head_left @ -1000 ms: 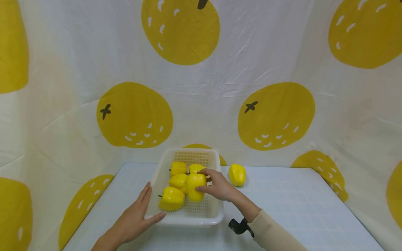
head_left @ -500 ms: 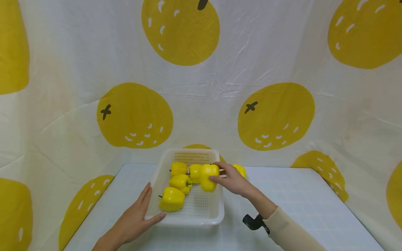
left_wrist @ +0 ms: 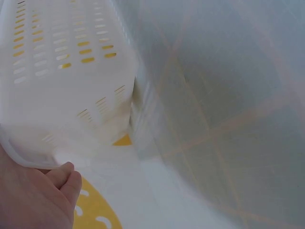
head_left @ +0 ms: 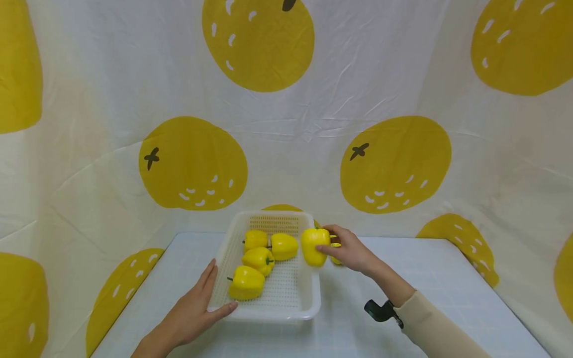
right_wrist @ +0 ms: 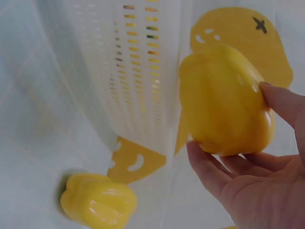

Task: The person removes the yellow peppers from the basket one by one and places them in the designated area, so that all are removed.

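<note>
In my right hand (head_left: 351,251) I grip a yellow bell pepper (head_left: 315,247) between thumb and fingers, over the right rim of a white plastic basket (head_left: 309,303). The right wrist view shows that pepper (right_wrist: 226,102) raised beside the basket's slotted wall (right_wrist: 138,86). My left hand (head_left: 188,313) rests at the basket's front left corner, fingers straight along the left side and thumb on the front rim. Inside lie several yellow bell peppers, including the front one (head_left: 246,282), a middle one (head_left: 258,260) with a green stem, and one toward the right (head_left: 284,246).
Another yellow bell pepper (right_wrist: 98,200) lies on the table outside the basket, to its right, mostly hidden behind my right hand in the head view. The pale blue checked tablecloth (head_left: 429,293) extends to a fruit-print curtain (head_left: 291,159) at the back and sides.
My right hand has carried its pepper rightward and up, from inside the basket to over the right rim. Peppers it had covered now show. The left hand has stayed put.
</note>
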The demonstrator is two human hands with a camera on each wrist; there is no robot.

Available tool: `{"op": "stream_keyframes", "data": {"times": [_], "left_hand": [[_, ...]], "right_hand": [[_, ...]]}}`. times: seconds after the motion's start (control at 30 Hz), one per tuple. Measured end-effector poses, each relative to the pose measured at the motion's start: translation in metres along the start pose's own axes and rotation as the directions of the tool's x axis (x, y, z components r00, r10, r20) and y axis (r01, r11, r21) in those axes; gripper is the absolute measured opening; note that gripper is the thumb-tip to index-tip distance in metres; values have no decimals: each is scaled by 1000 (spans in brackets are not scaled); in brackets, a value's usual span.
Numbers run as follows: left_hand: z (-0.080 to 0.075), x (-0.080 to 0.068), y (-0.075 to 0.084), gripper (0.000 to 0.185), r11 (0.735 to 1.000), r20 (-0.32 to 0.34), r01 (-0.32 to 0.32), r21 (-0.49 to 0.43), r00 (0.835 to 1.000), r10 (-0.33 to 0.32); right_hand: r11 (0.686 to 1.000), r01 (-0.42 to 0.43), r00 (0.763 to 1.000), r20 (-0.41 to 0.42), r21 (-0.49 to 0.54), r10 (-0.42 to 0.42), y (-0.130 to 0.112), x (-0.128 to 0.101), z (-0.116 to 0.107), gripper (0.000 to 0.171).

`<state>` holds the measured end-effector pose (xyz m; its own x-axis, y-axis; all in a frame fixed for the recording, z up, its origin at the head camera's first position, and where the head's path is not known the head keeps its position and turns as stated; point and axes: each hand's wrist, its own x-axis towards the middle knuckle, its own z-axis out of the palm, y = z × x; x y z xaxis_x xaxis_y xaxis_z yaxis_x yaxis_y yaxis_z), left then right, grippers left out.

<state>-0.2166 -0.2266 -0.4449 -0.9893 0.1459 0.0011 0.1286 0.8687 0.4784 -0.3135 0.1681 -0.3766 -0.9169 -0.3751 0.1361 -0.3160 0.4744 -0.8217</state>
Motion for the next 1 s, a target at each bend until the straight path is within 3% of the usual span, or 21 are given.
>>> {"op": "stream_keyframes", "data": {"times": [0.43, 0.8, 1.0], "left_hand": [[-1, -1, 2, 122, 1000, -2, 1, -10, 1000, -1], [1, 3, 3, 127, 998, 13, 59, -10, 998, -59], [3, 3, 1, 125, 999, 6, 40, -10, 999, -39]], "right_hand": [[998, -15, 1000, -25, -62, 14, 22, -7, -29, 65], [995, -15, 999, -48, -100, 10, 43, -11, -51, 67], [994, -12, 998, -59, -106, 6, 49, -15, -63, 65]]}}
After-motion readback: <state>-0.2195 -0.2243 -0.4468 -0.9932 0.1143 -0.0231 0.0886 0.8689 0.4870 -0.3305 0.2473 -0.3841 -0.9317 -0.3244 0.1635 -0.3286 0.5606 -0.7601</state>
